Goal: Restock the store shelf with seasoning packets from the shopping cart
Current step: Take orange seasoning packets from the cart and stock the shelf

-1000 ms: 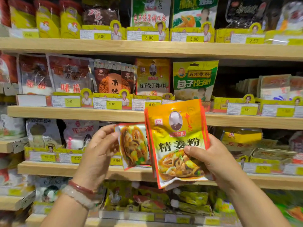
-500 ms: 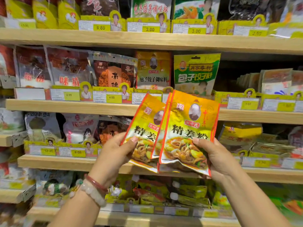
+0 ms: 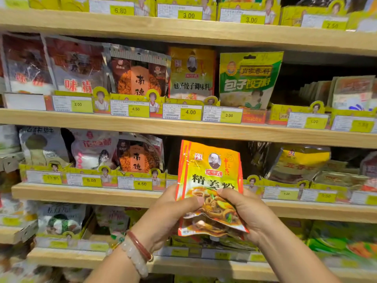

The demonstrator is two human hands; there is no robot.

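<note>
Packets of seasoning (image 3: 210, 180), orange and yellow with a dish printed low on the front, stand upright as a squared-up stack between both hands in front of the shelving. The left hand (image 3: 169, 215) grips the stack's lower left edge, thumb curled across the front and fingers hidden behind. The right hand (image 3: 246, 213) grips the lower right, thumb pressed onto the printed dish and fingers wrapped around the back. Below the thumbs the bottom edges of the packets splay slightly, so more than one is there, though I cannot count them.

Just above the fingertips, behind the stack's upper half, is a dark gap in the third shelf (image 3: 85, 194). Left of the fingers, that shelf holds an orange pouch (image 3: 140, 156) and a white pouch (image 3: 93, 150) standing behind yellow price tags (image 3: 140, 183). Right of the fingers lies a yellow bag (image 3: 302, 160) tilted back. Well above the fingers, the second shelf (image 3: 183, 127) carries a green-and-yellow pouch (image 3: 248, 78) and a packet of the same brand (image 3: 191, 72).

Half a second ago the packets were fanned apart, one in each hand, tilted and overlapping; now they are closed together into one stack. The hands have come nearer each other, and the stack sits lower against the shelves, level with the third shelf's gap instead of the second shelf's edge.
</note>
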